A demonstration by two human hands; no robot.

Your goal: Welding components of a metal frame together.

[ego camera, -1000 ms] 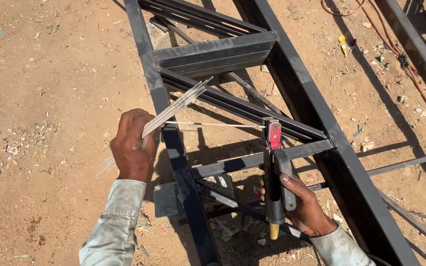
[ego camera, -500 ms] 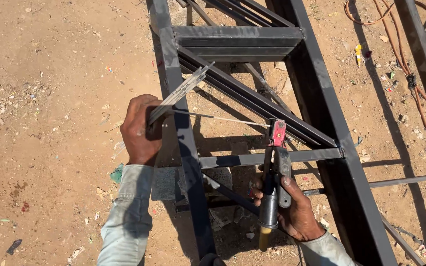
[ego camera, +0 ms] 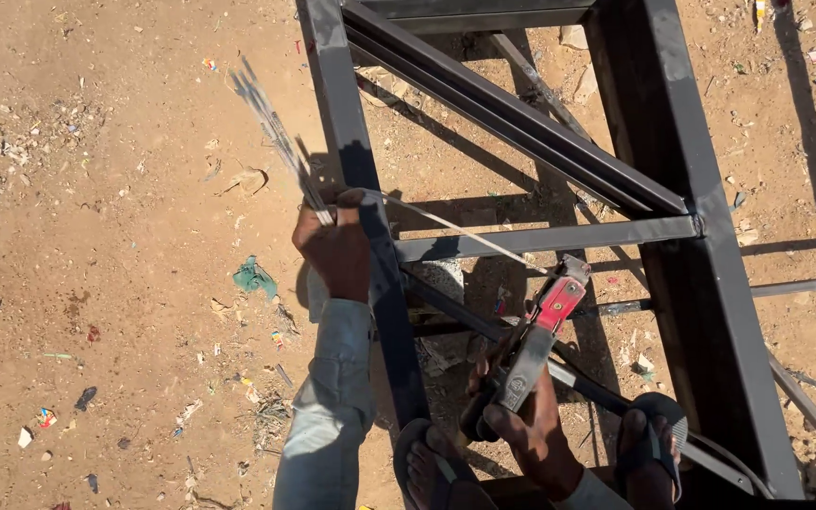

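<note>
1. While the left hand [ego camera: 337,250] stays clenched on a bundle of thin grey welding rods [ego camera: 276,142], the bundle now points up-left instead of up-right.
2. The right hand [ego camera: 531,430] still grips the red-jawed electrode holder [ego camera: 535,345]; one rod [ego camera: 455,231] runs from its jaws to the left hand, across the dark steel frame [ego camera: 370,246].
3. Sandalled feet [ego camera: 436,472] and diagonal braces crowd the holder; litter dots the dirt.
</note>
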